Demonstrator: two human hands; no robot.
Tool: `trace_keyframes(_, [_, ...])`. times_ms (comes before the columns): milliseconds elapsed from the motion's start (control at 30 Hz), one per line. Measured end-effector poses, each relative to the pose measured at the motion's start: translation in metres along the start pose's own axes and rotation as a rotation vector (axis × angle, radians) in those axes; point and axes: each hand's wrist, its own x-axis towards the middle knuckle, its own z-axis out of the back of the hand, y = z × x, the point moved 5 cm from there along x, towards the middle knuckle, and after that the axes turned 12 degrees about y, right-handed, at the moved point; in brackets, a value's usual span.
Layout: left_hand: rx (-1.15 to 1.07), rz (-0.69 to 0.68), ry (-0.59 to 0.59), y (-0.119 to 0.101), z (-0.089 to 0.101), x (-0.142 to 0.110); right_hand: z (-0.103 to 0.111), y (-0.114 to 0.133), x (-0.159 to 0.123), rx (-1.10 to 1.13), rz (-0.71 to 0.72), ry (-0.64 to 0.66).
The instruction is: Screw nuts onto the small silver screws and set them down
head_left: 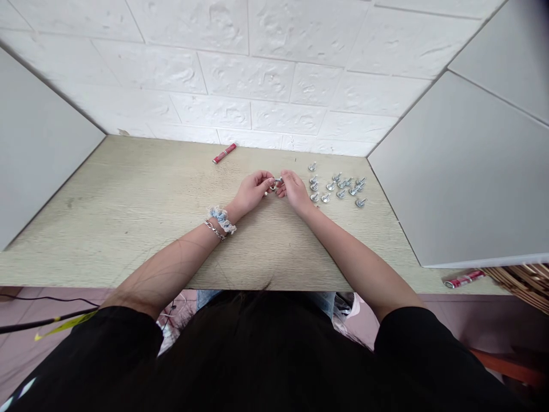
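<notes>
Over the middle of the table my two hands meet, working on one small silver bolt (278,179). My left hand (252,193) pinches at its left end, where a small metal ring or washer (273,187) shows by the fingertips. From the other side, the fingers of my right hand (295,191) close on the bolt, hiding part of it. Several similar silver bolts with wide round bases (341,183) stand and lie loosely grouped to the right of my right hand.
A red tube-like packet (224,153) lies near the white brick wall (257,80). Grey panels (472,171) bound the wooden tabletop (141,200) on both sides. At the right front edge are another red packet (464,279) and a wicker basket (525,283).
</notes>
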Motion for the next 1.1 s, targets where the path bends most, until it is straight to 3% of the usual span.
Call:
trace_keyframes(167, [0.016, -0.015, 0.009, -0.0016, -0.0001, -0.001, 0.0008, 0.0007, 0.0009, -0.166, -0.011, 0.022])
trace_keyframes(367, [0.021, 0.009, -0.015, 0.001, 0.0021, 0.0, -0.0036, 0.0038, 0.0029, -0.037, 0.022, 0.154])
trace_keyframes(567, [-0.005, 0.026, -0.03, 0.0018, 0.0022, 0.0, -0.0039, 0.0071, 0.0, 0.034, 0.024, 0.111])
trace_keyframes(833, [0.016, -0.004, -0.023, 0.0034, 0.0024, 0.001, -0.0024, 0.0022, 0.0012, -0.154, 0.001, 0.093])
trace_keyframes(1100, [0.026, -0.009, -0.01, 0.0049, 0.0015, 0.0019, -0.0037, 0.0037, 0.0002, -0.015, 0.013, 0.122])
